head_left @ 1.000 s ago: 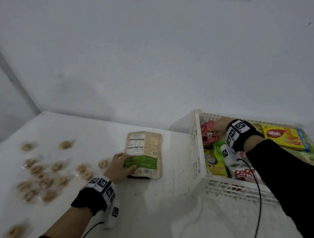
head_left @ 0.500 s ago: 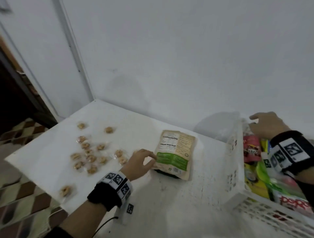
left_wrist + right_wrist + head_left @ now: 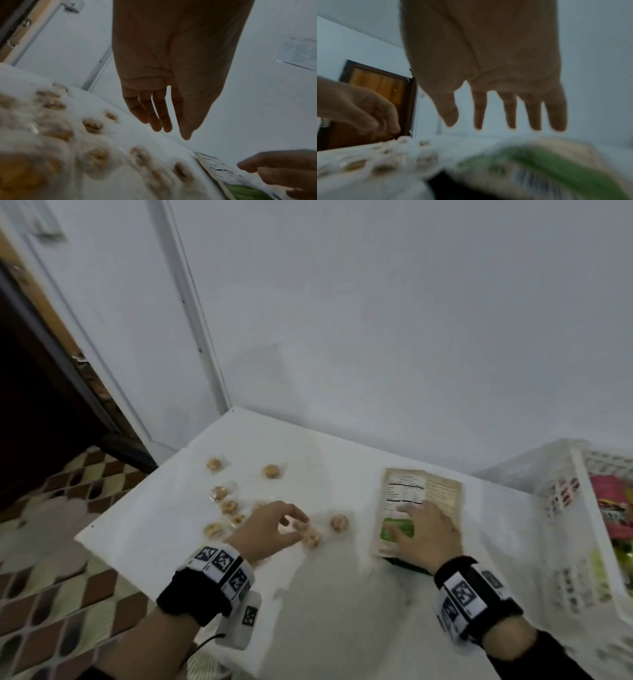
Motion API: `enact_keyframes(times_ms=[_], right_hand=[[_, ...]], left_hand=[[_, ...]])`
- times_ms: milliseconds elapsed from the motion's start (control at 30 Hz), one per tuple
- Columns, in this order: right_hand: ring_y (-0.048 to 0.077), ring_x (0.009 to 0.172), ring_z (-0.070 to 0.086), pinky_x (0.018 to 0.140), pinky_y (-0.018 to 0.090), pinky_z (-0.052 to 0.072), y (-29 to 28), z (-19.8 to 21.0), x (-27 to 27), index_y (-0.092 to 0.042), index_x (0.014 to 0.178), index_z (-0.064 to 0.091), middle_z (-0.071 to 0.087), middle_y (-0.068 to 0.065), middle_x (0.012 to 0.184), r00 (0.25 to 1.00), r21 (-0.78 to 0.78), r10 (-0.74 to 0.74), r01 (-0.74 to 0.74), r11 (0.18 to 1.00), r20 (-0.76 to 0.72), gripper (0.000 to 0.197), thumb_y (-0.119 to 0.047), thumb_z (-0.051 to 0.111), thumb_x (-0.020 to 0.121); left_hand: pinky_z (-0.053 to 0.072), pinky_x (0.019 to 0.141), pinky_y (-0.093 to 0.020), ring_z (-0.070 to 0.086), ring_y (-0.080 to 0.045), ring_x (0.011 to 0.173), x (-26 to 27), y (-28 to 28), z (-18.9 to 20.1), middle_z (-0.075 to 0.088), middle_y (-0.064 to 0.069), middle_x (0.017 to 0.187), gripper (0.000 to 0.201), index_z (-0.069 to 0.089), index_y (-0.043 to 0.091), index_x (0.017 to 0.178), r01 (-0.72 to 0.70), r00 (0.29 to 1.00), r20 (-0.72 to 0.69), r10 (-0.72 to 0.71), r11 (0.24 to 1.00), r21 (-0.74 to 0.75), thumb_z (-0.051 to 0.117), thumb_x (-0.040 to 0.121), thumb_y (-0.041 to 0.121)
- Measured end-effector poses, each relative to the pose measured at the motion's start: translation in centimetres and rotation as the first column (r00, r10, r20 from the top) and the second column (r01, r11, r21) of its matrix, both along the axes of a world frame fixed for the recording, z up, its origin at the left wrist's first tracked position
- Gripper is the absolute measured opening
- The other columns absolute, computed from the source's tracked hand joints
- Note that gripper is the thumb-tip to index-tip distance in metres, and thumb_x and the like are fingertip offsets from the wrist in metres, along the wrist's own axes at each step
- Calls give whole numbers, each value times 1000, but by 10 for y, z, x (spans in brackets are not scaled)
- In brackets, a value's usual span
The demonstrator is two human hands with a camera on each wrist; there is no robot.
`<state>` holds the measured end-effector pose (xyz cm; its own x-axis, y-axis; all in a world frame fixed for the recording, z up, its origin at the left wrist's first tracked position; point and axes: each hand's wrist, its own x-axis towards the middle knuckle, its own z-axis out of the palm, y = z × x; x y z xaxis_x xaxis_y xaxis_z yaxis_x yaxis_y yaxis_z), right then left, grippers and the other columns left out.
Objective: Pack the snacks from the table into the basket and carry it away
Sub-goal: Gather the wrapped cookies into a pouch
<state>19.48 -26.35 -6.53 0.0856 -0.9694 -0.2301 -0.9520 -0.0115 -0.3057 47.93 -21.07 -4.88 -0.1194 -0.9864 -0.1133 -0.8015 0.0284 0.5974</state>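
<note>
Head view: right hand point(image 3: 424, 534), fingers spread, hovers over the pouch point(image 3: 419, 510) lying flat on the table point(image 3: 342, 628), left of the basket point(image 3: 579, 498). Pouch's long axis runs away from the person, label end far. Left hand point(image 3: 270, 530), loosely curled, reaches for the wrapped cookies point(image 3: 337, 522); whether it holds one is unclear.

Left wrist: fingers point(image 3: 154, 116) straight, nothing held.

Right wrist: fingers point(image 3: 510, 112) wide, above the pouch. Best pinch a long edge, lift flat.

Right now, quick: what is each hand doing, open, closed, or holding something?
Left hand: open, fingers loosely bent over the wrapped cookies, gripping none.
Right hand: open, fingers spread over the snack pouch, not gripping it.
</note>
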Motion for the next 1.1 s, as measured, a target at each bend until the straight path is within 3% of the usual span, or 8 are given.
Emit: enact_keyframes(times_ms=[233, 367, 533, 633, 733, 867, 967, 1100], right_hand=[[43, 137, 24, 109, 60, 26, -12, -31, 23, -24, 145, 21, 17, 21, 154, 967, 28, -251, 253, 967, -54, 112, -92, 45, 59], [40, 136, 27, 108, 60, 27, -13, -34, 25, -21, 145, 18, 21, 18, 152, 965, 12, -255, 256, 966, -64, 116, -83, 62, 57], [29, 145, 13, 115, 54, 21, -2, -30, 6, -26, 151, 1, 5, 4, 160, 990, 149, -10, 30, 988, -138, 122, -66, 73, 60], [37, 146, -8, 114, 61, 3, 9, -18, -4, -42, 148, 1, -17, 8, 159, 985, 291, 14, 37, 956, -170, 123, -81, 68, 52], [37, 142, 14, 113, 63, 15, 17, -20, -7, -43, 142, 11, 7, 10, 156, 988, 248, -50, 85, 965, -146, 130, -95, 57, 33], [28, 124, 41, 103, 44, 32, 29, -16, -14, -36, 142, 13, 39, 7, 139, 990, 94, -130, 134, 987, -47, 118, -77, 73, 49], [22, 126, 40, 101, 43, 28, 35, -9, -23, -39, 144, 7, 39, -2, 140, 988, -113, -38, 56, 992, 151, 118, -63, 79, 54], [10, 128, 36, 109, 42, 35, 41, -1, -30, -60, 133, 0, 29, -15, 140, 889, -234, 202, -112, 966, 411, 114, -50, 83, 56]], left_hand=[[42, 96, -44, 33, -24, 121, 77, 26, 6, 31, 2, 124, 88, 36, 30, 128, 5, 834, 476, -279, 866, 500, 88, 58, 40], [39, 99, -44, 27, -27, 123, 97, 39, -17, 25, -3, 130, 121, 10, 20, 146, 55, 778, 511, -366, 849, 525, 90, 55, 35], [40, 98, -41, 31, -20, 117, 110, 25, -30, 22, 9, 113, 102, 24, 24, 137, 126, 905, 340, -256, 924, 361, 86, 58, 44], [43, 94, -39, 39, -22, 114, 105, 5, -31, 28, 4, 119, 84, 35, 25, 133, 142, 929, 288, -233, 942, 303, 81, 66, 43], [46, 88, -35, 45, -18, 101, 93, -13, -25, 33, 5, 112, 70, 45, 25, 124, 160, 926, 300, -228, 959, 236, 80, 67, 47], [40, 76, -24, 49, -5, 82, 51, -34, -2, 46, 11, 100, 40, 56, 31, 104, 257, 963, 65, -263, 963, 87, 68, 76, 57], [41, 71, -15, 55, -7, 78, 12, -48, 13, 56, 3, 95, 15, 63, 25, 99, 209, 962, -148, -230, 967, -145, 59, 92, 37], [42, 73, -4, 56, -1, 98, -25, -57, 34, 52, 5, 109, 13, 64, 31, 105, 256, 894, -299, -334, 928, -269, 58, 94, 29]])
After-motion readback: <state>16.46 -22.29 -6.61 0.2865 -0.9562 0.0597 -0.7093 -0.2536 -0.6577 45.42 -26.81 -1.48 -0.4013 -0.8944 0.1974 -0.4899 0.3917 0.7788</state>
